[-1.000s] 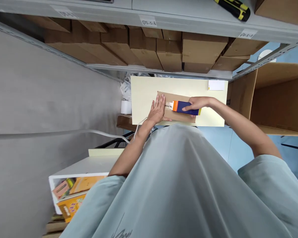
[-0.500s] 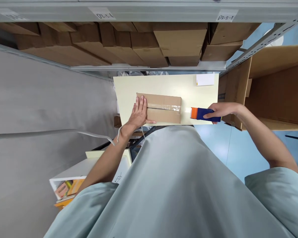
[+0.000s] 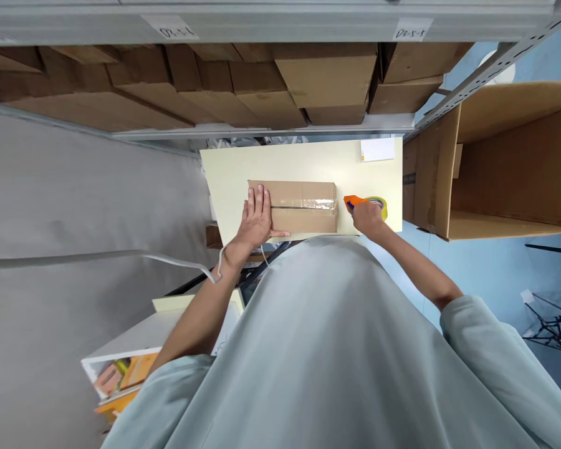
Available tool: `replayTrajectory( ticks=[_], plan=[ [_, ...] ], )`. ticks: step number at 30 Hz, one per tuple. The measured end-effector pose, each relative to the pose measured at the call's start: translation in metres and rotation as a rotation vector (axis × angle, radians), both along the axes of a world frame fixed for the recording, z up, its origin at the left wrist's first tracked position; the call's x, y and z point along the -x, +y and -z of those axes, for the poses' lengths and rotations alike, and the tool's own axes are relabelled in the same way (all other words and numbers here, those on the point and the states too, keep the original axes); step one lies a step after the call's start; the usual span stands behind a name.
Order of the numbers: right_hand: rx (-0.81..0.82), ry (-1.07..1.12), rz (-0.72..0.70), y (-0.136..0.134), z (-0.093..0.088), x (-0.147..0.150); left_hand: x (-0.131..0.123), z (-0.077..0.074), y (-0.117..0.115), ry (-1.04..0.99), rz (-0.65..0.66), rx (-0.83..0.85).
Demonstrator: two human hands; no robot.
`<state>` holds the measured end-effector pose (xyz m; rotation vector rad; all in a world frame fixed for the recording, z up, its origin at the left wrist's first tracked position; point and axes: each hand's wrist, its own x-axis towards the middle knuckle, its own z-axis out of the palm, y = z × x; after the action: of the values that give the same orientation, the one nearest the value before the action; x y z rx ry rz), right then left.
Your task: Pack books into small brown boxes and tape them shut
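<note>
Since the earlier frame, the tape dispenser [image 3: 354, 200] is shifting leftward toward the cardboard box [image 3: 303, 218] and turning, so that its yellow tape roll [image 3: 384, 207] is now showing, while the left hand [image 3: 257, 218] is keeping its place.

At the far left, a white cable [image 3: 135, 254] is running across a gray wall [image 3: 65, 187] to the left wrist. Below it, a white cabinet [image 3: 121, 346] is holding orange packets [image 3: 140, 371]. Above, a row of cardboard cartons [image 3: 257, 93] is standing on a metal rack [image 3: 280, 25].

Farther right, the left hand is lying flat on the box's left end, fingers extended and thumb spread out along the near edge, pressing and gripping nothing. The box is lying lengthwise on the pale counter [image 3: 234, 168], its middle seam showing as a dark line and clear tape [image 3: 320, 204] shining over its right part.

Just beyond its right end, the right hand [image 3: 368, 217] is closing around the dispenser, holding it apart from the box. A white card [image 3: 378, 149] is lying near the counter's far edge. To the right, a large open carton [image 3: 514, 162] is standing beside the counter.
</note>
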<state>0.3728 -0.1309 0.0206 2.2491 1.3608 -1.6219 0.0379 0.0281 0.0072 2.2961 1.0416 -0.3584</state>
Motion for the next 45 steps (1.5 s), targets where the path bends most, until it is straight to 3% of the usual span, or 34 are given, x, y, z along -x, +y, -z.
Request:
replayTrajectory(
  ticks=[3, 7, 9, 12, 15, 17, 22, 26, 29, 31, 36, 41, 43, 45],
  plan=[
    [0.038, -0.311, 0.077, -0.012, -0.009, 0.019, -0.002, -0.006, -0.001, 0.020, 0.022, -0.014],
    [0.029, -0.374, 0.252, -0.031, -0.039, 0.024, -0.018, -0.015, -0.012, 0.000, -0.043, -0.052],
    [0.003, -0.445, 0.278, -0.034, -0.059, 0.024, -0.037, -0.022, -0.024, -0.092, -0.054, -0.072],
    [-0.068, -0.490, 0.235, -0.018, -0.091, 0.018, -0.079, -0.038, -0.038, -0.307, 0.063, -0.084],
    [-0.238, -0.484, 0.138, 0.024, -0.127, 0.008, -0.122, -0.061, -0.035, -0.536, 0.162, -0.169],
    [-0.375, -0.486, 0.061, 0.063, -0.153, 0.000, -0.143, -0.079, -0.020, -0.657, 0.165, -0.255],
    [-0.825, -0.483, -0.215, 0.184, -0.214, -0.011, -0.174, -0.122, 0.051, -0.781, 0.033, -0.414],
    [-0.902, -0.541, -0.381, 0.276, -0.243, -0.001, -0.184, -0.153, 0.113, -0.787, -0.161, -0.452],
    [-0.814, -0.619, -0.431, 0.327, -0.250, 0.011, -0.178, -0.170, 0.141, -0.724, -0.225, -0.444],
    [-0.734, -0.661, -0.439, 0.350, -0.249, 0.016, -0.167, -0.174, 0.146, -0.700, -0.221, -0.470],
    [-0.691, -0.702, -0.416, 0.374, -0.233, 0.016, -0.136, -0.155, 0.125, -0.665, -0.271, -0.488],
    [-0.800, -0.700, -0.351, 0.359, -0.213, 0.011, -0.104, -0.124, 0.094, -0.607, -0.357, -0.356],
    [-0.981, -0.659, -0.251, 0.332, -0.196, 0.006, -0.080, -0.105, 0.077, -0.593, -0.387, -0.302],
    [-1.209, -0.580, -0.105, 0.288, -0.168, 0.004, -0.050, -0.080, 0.055, -0.580, -0.439, -0.251]
  ],
)
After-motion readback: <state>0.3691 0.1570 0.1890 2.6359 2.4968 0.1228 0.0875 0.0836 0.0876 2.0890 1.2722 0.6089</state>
